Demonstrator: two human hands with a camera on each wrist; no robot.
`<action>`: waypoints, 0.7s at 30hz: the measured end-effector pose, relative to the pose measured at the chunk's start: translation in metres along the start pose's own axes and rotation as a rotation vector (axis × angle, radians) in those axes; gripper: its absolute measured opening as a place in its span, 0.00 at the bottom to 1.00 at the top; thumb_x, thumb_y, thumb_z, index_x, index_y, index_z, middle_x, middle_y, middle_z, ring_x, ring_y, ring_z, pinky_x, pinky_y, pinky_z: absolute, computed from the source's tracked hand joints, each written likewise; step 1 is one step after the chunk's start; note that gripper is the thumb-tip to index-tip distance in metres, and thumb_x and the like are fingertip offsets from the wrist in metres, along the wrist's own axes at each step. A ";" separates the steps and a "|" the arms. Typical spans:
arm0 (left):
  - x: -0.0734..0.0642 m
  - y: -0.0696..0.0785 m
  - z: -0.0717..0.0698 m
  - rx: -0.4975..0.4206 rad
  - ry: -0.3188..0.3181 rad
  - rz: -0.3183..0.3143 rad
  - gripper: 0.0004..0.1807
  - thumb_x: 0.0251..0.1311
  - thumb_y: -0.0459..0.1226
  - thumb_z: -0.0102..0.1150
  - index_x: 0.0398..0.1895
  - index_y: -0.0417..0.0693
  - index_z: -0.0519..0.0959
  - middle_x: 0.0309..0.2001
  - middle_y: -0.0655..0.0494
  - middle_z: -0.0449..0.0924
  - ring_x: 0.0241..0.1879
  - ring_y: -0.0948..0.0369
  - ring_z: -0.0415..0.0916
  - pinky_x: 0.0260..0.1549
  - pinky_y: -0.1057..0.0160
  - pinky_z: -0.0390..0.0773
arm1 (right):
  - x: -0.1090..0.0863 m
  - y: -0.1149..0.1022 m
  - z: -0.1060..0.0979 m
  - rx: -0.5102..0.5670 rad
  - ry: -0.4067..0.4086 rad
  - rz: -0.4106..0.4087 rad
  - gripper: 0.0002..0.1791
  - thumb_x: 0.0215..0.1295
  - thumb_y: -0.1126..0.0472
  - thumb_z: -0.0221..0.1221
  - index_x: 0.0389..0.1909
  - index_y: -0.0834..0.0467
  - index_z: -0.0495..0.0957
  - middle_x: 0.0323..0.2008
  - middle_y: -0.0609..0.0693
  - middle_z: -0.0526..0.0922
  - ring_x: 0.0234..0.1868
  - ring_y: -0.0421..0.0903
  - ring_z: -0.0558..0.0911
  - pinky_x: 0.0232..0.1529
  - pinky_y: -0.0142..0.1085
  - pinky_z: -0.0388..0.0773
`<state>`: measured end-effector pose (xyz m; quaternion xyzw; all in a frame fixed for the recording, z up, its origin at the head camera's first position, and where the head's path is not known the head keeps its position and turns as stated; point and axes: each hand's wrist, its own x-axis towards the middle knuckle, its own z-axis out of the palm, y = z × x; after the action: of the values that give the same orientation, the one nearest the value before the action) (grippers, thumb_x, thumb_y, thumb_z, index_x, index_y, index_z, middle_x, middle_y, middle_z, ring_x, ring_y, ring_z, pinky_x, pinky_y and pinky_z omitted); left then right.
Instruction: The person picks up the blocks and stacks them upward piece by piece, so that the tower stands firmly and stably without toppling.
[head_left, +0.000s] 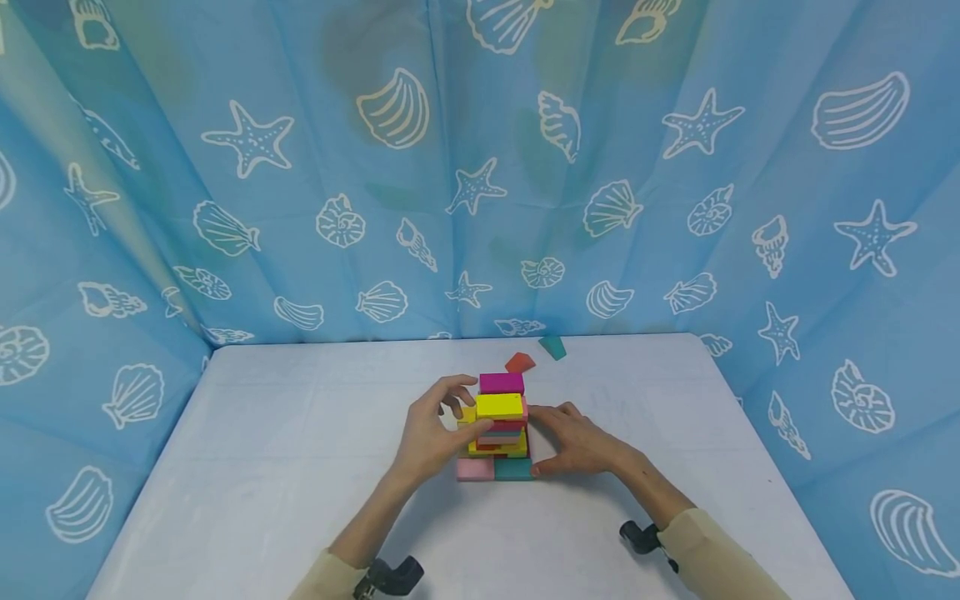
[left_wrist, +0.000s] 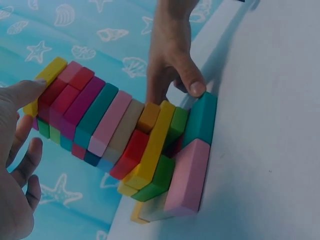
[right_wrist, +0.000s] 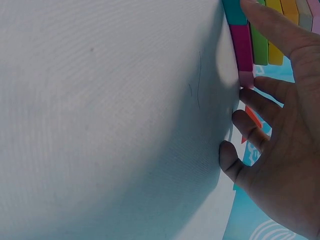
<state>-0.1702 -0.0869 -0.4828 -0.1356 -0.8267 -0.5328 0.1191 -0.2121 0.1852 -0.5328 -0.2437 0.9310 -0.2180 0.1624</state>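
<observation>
A tower of coloured wooden blocks [left_wrist: 95,117] stands on the table, its layers running from a pink block [left_wrist: 187,177] and a teal block [left_wrist: 200,117] at the base up to a yellow block [head_left: 498,406] on top. My left hand [head_left: 433,433] is at the tower's upper left, its thumb touching the top yellow block and its other fingers loosely bent and spread. Low on the tower's right side, my right hand [head_left: 581,442] has its thumb against the teal base block. Its remaining fingers [right_wrist: 260,102] spread along the tower's side. The tower's far side is mostly hidden.
Behind the tower, a red-orange piece [head_left: 520,362] and a teal piece [head_left: 553,347] lie near the back edge of the white table [head_left: 285,467]. A blue curtain [head_left: 480,233] with shell and starfish prints hangs behind and at both sides.
</observation>
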 end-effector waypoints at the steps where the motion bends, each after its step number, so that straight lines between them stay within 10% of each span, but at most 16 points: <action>1: 0.000 0.001 0.001 -0.002 0.002 0.001 0.31 0.51 0.51 0.76 0.60 0.61 0.77 0.38 0.66 0.79 0.36 0.59 0.77 0.43 0.48 0.77 | 0.000 0.000 0.000 0.000 0.000 0.000 0.57 0.44 0.42 0.78 0.77 0.43 0.60 0.73 0.45 0.67 0.68 0.52 0.65 0.60 0.56 0.75; 21: 0.001 0.009 0.013 -0.043 -0.008 -0.038 0.34 0.51 0.50 0.77 0.61 0.67 0.73 0.32 0.68 0.77 0.36 0.55 0.76 0.33 0.62 0.79 | -0.001 -0.001 -0.001 0.011 -0.011 0.002 0.55 0.46 0.41 0.77 0.76 0.44 0.61 0.73 0.46 0.67 0.66 0.52 0.65 0.60 0.58 0.75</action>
<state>-0.1685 -0.0710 -0.4798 -0.1245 -0.8179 -0.5522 0.1028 -0.2111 0.1852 -0.5312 -0.2430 0.9291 -0.2217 0.1692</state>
